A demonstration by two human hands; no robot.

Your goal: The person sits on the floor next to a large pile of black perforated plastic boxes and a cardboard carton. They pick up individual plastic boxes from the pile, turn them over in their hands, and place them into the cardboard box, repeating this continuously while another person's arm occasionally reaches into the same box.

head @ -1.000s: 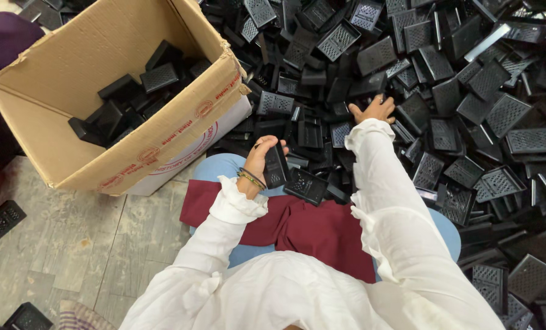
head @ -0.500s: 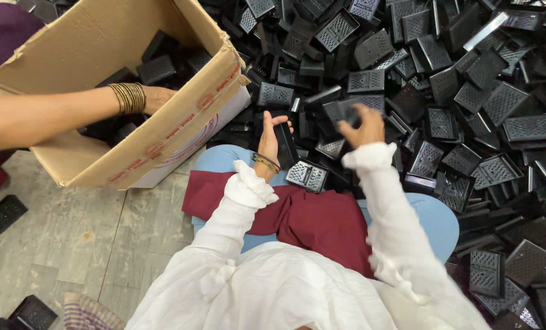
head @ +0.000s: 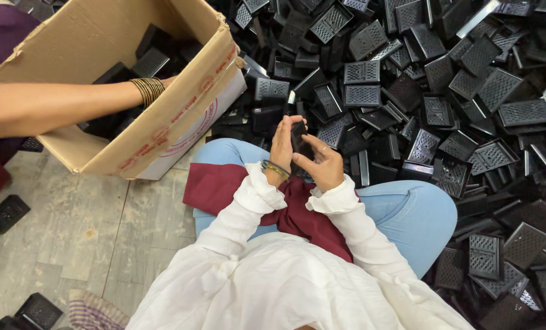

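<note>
Both hands have come together over the lap: the left hand [head: 283,142] grips a small black plastic piece [head: 298,135] upright, and the right hand [head: 322,165], which half a second ago was lifted toward the heap, now closes on the same piece from the side, fingers curled against it — so the piece is out of the pile and held between them for close handling. A co-worker's arm [head: 65,105] with stacked metal bangles still reaches into the cardboard box [head: 181,116], where more black pieces lie. The heap of parts [head: 444,98] is hard, matte black plastic — flat rectangular shells with fine grid faces. The box is soft, creased corrugated board on a worn stone floor [head: 71,226].
</note>
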